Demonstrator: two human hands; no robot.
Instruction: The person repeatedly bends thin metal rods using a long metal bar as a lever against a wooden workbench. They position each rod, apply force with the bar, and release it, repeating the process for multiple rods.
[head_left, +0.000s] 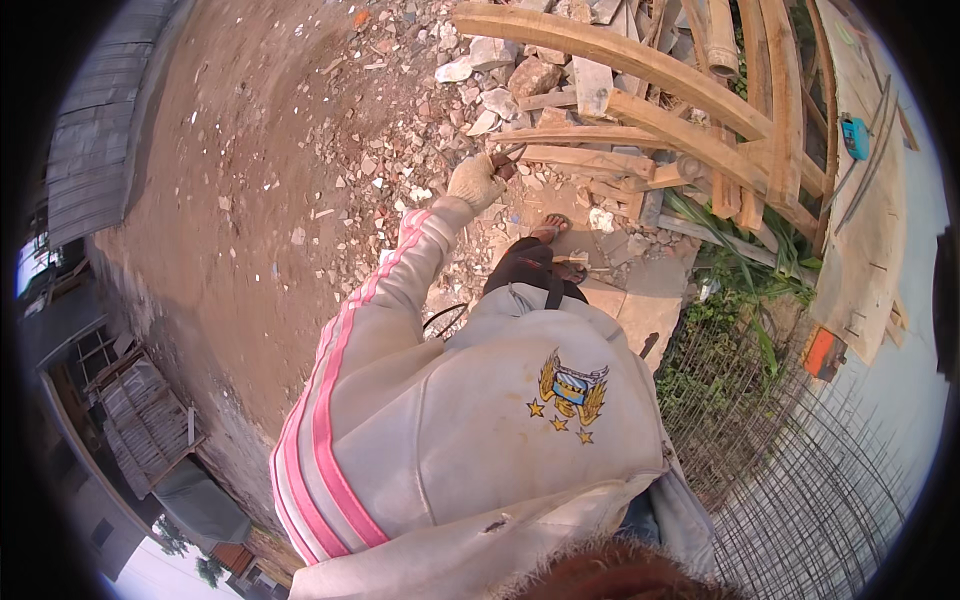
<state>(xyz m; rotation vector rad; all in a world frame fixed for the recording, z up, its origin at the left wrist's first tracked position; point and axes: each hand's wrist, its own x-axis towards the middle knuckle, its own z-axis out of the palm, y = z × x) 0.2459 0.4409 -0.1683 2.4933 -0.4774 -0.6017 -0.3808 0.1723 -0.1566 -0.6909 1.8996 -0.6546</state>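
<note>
Head view: bare dirt met jagged rubble, rough timber at one o'clock; at twelve, the knit-gloved left hand clasped a pincer-like tool; right hand's grip unseen.

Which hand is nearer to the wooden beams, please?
Left, as far as visible: the left hand, gripping a small tool, is close to the left ends of some wooden beams; the right hand is out of view.

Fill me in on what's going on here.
The person's gloved left hand grips a small reddish hand tool, possibly pliers, held out over rubble-strewn ground. The right hand is not visible. Timber beams lie piled ahead to the right, among broken rubble, and a metal rod mesh is nearer, also on the right.
</note>
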